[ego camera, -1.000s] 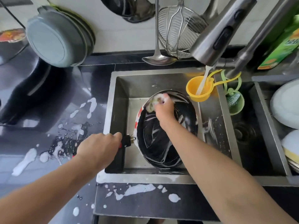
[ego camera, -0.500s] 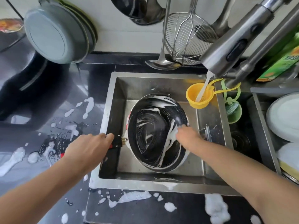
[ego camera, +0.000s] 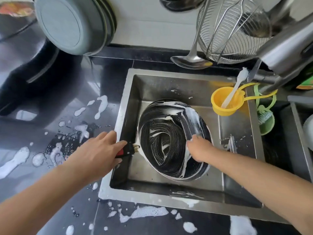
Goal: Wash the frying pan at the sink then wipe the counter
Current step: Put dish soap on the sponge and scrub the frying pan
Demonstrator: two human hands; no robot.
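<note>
The frying pan sat tilted inside the steel sink, its dark inner surface streaked with white soap foam in swirls. The left hand gripped the pan's black-and-red handle at the sink's left rim, fingers curled round it. The right hand was inside the pan near its right wall, fingers bent down onto the soapy surface; whether they clasped a sponge or cloth could not be told. A yellow strainer cup hung at the sink's back right corner, and a thin stream of water from the faucet ran into it. Just right of it hung a green holder containing a scrubber. Foam patches lay on the dark worktop along the sink's front edge and to its left. Grey-green basins leaned stacked against the wall at the back left. A ladle and a wire skimmer basket hung above the sink's back edge. A second basin at the far right held a pale dish, only partly in view.
</note>
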